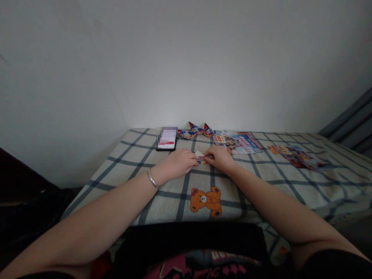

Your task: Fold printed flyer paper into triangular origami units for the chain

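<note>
A small folded piece of printed paper [200, 158] lies between my two hands, low over the checked cloth. My left hand [180, 161], with a silver bangle at its wrist, is closed on the paper's left edge. From the other side my right hand [221, 158] pinches its right edge, thumb and fingers together. Part of the paper is hidden under the fingers. Just behind the hands are folded paper shapes with pointed tips [195, 132], in red and blue print. To their right a colourful printed leaflet [240, 142] lies flat.
A phone [166, 139] with a lit screen leans or lies behind my left hand. Another printed leaflet [302, 157] is at the right. The checked tablecloth [130, 155] has a bear print [205, 201] near the front. A pale wall [186, 66] closes off the back.
</note>
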Demonstrator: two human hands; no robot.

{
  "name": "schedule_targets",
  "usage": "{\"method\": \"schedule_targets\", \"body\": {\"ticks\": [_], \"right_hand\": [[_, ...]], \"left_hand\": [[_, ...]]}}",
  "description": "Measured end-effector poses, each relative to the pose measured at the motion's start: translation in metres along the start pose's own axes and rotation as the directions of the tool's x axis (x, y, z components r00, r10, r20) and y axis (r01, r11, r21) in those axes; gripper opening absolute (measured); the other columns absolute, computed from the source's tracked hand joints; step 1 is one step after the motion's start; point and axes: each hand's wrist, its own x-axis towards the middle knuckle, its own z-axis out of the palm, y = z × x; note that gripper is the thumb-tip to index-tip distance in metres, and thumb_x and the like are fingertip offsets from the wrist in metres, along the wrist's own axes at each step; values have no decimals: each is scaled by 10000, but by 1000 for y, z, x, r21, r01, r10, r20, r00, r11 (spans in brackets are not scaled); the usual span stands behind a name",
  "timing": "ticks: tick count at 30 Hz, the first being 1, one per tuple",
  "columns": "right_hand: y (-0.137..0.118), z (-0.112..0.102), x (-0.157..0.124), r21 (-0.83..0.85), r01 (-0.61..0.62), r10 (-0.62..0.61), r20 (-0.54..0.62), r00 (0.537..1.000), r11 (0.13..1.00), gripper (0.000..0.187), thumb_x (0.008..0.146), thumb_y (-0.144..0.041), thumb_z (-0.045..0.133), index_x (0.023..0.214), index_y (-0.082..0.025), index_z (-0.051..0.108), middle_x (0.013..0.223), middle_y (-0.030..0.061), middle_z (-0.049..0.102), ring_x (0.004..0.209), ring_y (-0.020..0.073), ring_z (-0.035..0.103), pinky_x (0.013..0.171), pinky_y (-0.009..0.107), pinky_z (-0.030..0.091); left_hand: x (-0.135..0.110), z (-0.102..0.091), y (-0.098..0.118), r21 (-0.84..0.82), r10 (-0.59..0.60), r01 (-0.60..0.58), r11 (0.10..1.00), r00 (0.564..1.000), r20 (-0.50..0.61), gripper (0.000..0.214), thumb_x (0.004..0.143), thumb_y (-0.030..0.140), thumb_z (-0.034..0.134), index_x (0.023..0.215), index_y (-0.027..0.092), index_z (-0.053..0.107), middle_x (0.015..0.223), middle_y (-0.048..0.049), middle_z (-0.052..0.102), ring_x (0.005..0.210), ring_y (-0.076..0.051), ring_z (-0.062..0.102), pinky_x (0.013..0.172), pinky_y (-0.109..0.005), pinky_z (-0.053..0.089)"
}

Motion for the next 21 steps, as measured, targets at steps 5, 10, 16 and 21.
{"method": "schedule_targets", "body": {"ticks": [5, 10, 16, 21], "right_hand": [[0, 0, 0, -8, 2, -2, 4, 1000, 1000, 112, 837, -289, 689, 845, -180, 716, 860, 56, 704, 817, 181, 610, 760, 289, 407], [0, -1, 0, -13, 9, -9, 7, 1000, 1000, 110, 838, -289, 687, 843, -182, 715, 875, 55, 707, 829, 184, 618, 769, 292, 411], [0, -1, 0, -14, 21, -21, 11, 1000, 1000, 113, 844, -290, 681, 837, -180, 707, 870, 57, 703, 837, 188, 621, 770, 293, 416], [2, -1, 0, -4, 24, -24, 20, 1000, 1000, 111, 849, -286, 672, 845, -180, 705, 888, 59, 704, 853, 193, 621, 784, 298, 421]], "left_hand": [[-1, -13, 1, 55, -29, 26, 998, 998, 50, 239, 844, 93, 555, 966, 212, 723, 959, -34, 707, 917, -194, 596, 880, -362, 454], [-9, -24, -9, 78, -14, 4, 997, 991, 131, 266, 839, 122, 556, 981, 242, 747, 898, -29, 718, 861, -195, 624, 823, -349, 473], [-12, -29, -16, 12, -77, 76, 997, 977, 197, 306, 801, 102, 523, 950, 233, 756, 945, -17, 744, 849, -163, 662, 811, -292, 499], [-13, -31, -16, 5, -61, 61, 998, 980, 189, 282, 779, 122, 520, 884, 224, 760, 899, -29, 748, 830, -165, 664, 830, -298, 501]]}}
